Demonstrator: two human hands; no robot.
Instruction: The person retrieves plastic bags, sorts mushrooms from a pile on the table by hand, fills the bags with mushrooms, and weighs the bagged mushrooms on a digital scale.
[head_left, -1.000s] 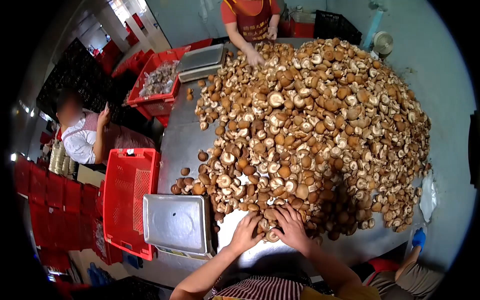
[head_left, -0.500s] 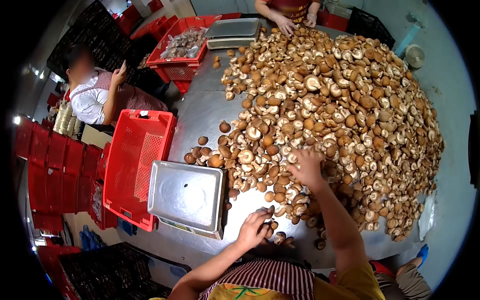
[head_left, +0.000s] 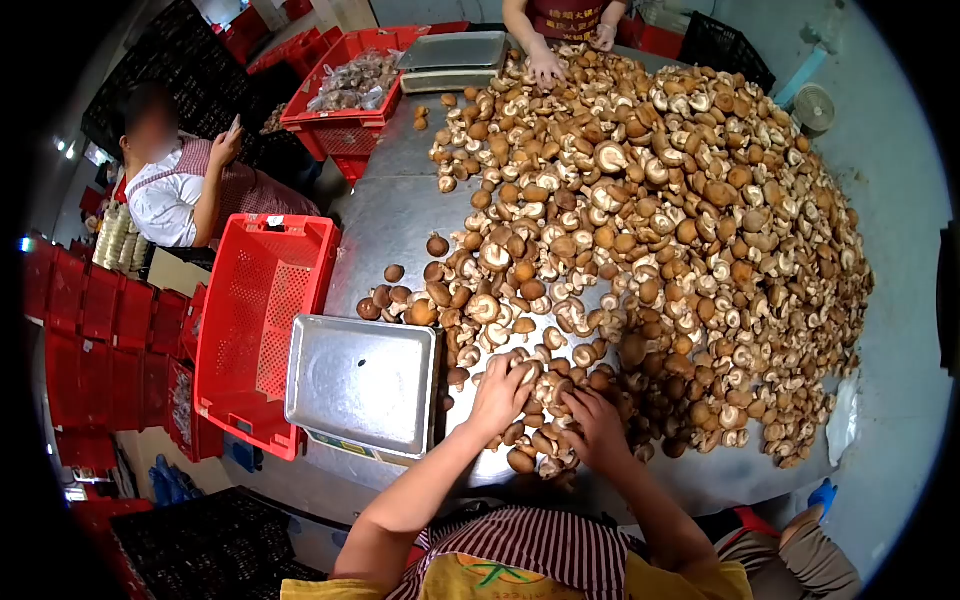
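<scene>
Brown shiitake mushrooms with pale stems form a large pile on the metal table. At its near edge, my left hand curls its fingers against the left side of a small cluster of mushrooms. My right hand closes on the same cluster from the right, fingers bent round it. Some fingertips are hidden among the caps. More loose mushrooms lie between my wrists. Left of my left hand stands a scale with a bare metal plate.
A red crate stands beyond the scale. A second scale and a red crate of bagged mushrooms are at the far left. Across the table a co-worker's hand touches the pile. Another person holds a phone at left.
My right hand has come back from the pile towards my left hand, and mushrooms are now gathered between them. My left hand has moved up slightly. The co-worker's hand has shifted left.
</scene>
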